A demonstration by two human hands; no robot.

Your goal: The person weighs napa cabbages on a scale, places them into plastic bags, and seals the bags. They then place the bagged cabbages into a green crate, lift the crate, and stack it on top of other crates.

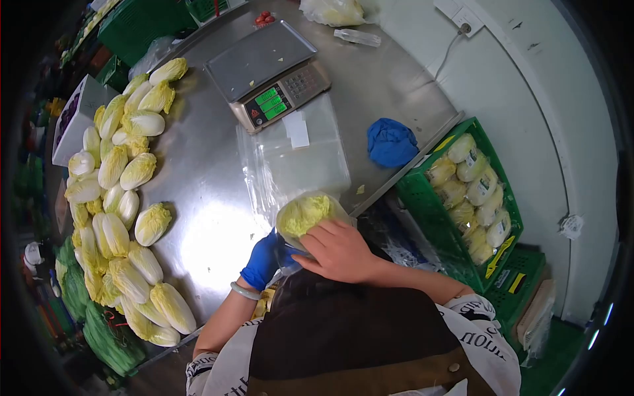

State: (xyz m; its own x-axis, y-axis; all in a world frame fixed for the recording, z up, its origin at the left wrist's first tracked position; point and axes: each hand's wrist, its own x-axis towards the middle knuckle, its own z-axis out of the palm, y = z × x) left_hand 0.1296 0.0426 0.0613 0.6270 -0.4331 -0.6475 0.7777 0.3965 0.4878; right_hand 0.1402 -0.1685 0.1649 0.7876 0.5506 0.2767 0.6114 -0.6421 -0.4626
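A yellow-green napa cabbage [306, 214] in a clear plastic bag is held close to my body at the table's front edge. My left hand [263, 259], in a blue glove, is closed round its lower left side. My bare right hand [338, 249] lies against the cabbage's right side, fingers bent onto the bag. Just beyond them, a stack of clear bags [304, 168] lies flat on the metal table [191, 142], with a small white paper [296, 129] on top. Behind the bags stands a scale [271, 72] with a green display.
Many loose cabbages [115, 235] are piled along the table's left side. A crumpled blue glove or cloth [391, 142] lies at the right. Beside the table, a green crate [422, 218] holds wrapped cabbages. A clear bottle [357, 37] lies at the back.
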